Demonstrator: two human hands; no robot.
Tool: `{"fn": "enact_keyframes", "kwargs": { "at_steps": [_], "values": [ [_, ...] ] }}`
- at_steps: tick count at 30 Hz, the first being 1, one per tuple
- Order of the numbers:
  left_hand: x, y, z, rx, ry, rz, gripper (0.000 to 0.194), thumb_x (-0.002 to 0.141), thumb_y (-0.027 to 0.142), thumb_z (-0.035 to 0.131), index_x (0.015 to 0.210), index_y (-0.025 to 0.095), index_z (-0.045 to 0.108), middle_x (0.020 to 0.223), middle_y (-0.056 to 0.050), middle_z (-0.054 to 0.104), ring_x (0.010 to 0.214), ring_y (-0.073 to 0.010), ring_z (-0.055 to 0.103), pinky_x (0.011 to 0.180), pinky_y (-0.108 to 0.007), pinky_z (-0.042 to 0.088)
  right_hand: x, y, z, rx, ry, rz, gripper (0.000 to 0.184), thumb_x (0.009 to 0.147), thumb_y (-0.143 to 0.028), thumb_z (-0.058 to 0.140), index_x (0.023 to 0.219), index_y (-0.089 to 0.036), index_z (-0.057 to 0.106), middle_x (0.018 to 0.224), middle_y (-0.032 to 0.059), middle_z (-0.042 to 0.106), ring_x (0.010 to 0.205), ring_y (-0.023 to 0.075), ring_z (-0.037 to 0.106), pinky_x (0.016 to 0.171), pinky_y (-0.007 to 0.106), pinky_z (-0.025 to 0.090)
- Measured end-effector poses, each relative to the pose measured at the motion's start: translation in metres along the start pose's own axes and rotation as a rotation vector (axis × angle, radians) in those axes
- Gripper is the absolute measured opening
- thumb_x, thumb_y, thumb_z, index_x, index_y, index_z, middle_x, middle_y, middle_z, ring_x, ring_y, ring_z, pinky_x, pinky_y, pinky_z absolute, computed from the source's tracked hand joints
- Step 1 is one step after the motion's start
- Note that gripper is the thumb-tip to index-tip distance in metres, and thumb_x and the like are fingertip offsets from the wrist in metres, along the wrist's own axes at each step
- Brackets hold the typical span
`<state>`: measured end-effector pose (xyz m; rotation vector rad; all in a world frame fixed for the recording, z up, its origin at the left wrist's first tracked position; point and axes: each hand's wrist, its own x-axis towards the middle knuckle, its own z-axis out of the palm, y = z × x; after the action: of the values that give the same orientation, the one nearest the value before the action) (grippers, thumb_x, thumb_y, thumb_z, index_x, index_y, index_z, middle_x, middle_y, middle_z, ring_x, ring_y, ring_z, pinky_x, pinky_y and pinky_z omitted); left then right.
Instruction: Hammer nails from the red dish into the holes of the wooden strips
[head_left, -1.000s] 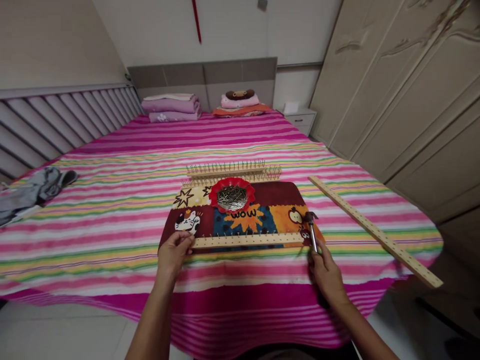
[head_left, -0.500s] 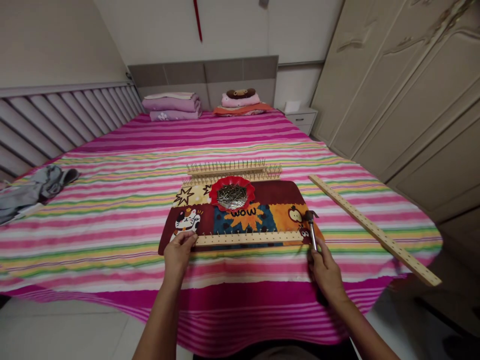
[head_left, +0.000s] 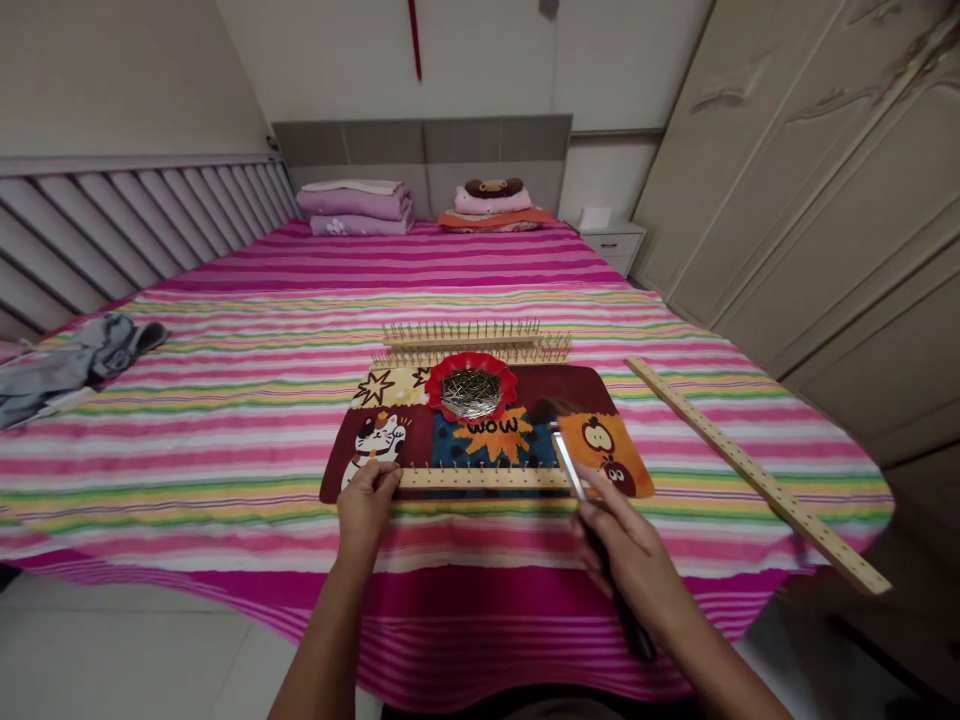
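Observation:
My left hand (head_left: 369, 505) pinches the left end of a wooden strip (head_left: 480, 479) that has a row of nails standing along it. The strip lies on the near part of a patterned mat (head_left: 405, 430). My right hand (head_left: 626, 545) is closed around a hammer (head_left: 571, 465), its black handle running down toward me. The hammer's head is smeared by motion above the right part of the strip. Behind the strip, on the mat, sits a red scalloped bowl (head_left: 511, 385) full of loose nails (head_left: 471, 390).
Behind the bowl lie wooden strips (head_left: 465, 343) bristling with upright nails. A long drilled strip (head_left: 750, 470) lies at the right on the striped bedspread (head_left: 225, 400). Grey clothing (head_left: 82, 360) is at the far left; folded bedding (head_left: 356, 207) sits by the headboard.
My right hand has swung the hammer left, from beside the strip's right end to above its right part. My left hand keeps its hold on the strip's left end.

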<state>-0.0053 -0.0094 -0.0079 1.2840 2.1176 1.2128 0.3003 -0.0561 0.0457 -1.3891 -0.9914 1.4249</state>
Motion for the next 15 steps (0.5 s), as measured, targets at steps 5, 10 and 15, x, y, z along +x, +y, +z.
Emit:
{"fn": "enact_keyframes", "kwargs": {
  "at_steps": [5,10,15],
  "values": [
    [0.0,-0.002,0.002,-0.016,0.0,0.046,0.018,0.066,0.039,0.057,0.068,0.023,0.066,0.073,0.0,0.068,0.07,-0.0176,0.059,0.07,-0.028,0.044,-0.008,-0.031,0.065,-0.063,-0.399,0.15,0.05,0.082,-0.03,0.048,0.133,-0.03,0.047,0.058,-0.0082,0.05,0.037,0.0056,0.039,0.029,0.013,0.028],
    [-0.002,-0.003,0.003,-0.035,-0.003,0.089,0.018,0.068,0.038,0.055,0.069,0.023,0.066,0.073,-0.001,0.067,0.07,-0.0173,0.059,0.07,-0.028,0.044,0.001,-0.028,0.107,-0.148,-0.531,0.119,0.05,0.085,-0.022,0.04,0.135,-0.029,0.045,0.059,-0.0081,0.046,0.034,0.0044,0.036,0.028,0.013,0.029],
    [-0.003,-0.004,0.004,-0.004,0.021,0.11,0.017,0.069,0.037,0.054,0.067,0.023,0.064,0.069,0.0,0.064,0.069,-0.0172,0.058,0.069,-0.027,0.044,0.014,-0.021,0.121,-0.232,-0.554,0.047,0.05,0.085,-0.019,0.041,0.133,-0.03,0.048,0.059,-0.0079,0.047,0.032,0.0048,0.038,0.028,0.015,0.03]
  ]
}}
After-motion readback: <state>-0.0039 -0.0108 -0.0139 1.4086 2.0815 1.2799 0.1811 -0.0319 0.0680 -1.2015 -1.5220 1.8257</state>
